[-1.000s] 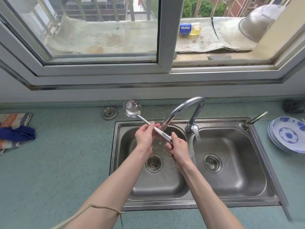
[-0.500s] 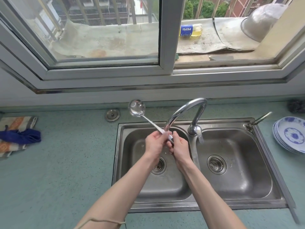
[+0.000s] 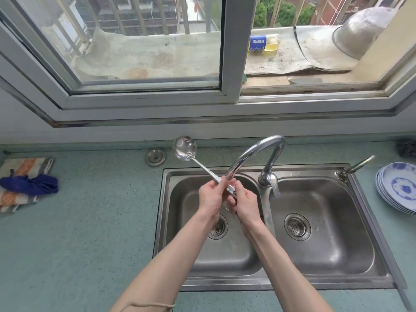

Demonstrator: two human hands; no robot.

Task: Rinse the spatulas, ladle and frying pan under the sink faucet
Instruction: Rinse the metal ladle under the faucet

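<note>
The steel ladle point(image 3: 185, 148) is slanting over the left basin point(image 3: 225, 255) of the double sink, its bowl poking up and back past the sink's rear rim above the surface point(image 3: 90, 221), its handle running down under the spout of the faucet point(image 3: 258, 152). Both hands are closing around that handle: the left hand point(image 3: 210, 195) is wrapping its fingers about the middle of the shaft, and the right hand point(image 3: 244, 202) is gripping the lower end just beside it, the two hands touching. A few drops are showing below them; whether a stream is running is hard to tell. The left basin is holding nothing but its drain strainer point(image 3: 217, 226), partly hidden by the left forearm, and the right basin point(image 3: 326, 233) is likewise carrying only its strainer and some wet streaks. To the right, a stack of blue-patterned plates point(image 3: 398, 190) is sitting on the surface; to the left, a striped cloth point(image 3: 24, 174) is lying with a blue rag point(image 3: 31, 184) on top. Outside the window, a Pepsi bottle point(image 3: 264, 42) holding yellowish liquid is lying on the ledge near an upturned metal bowl point(image 3: 360, 32).
</note>
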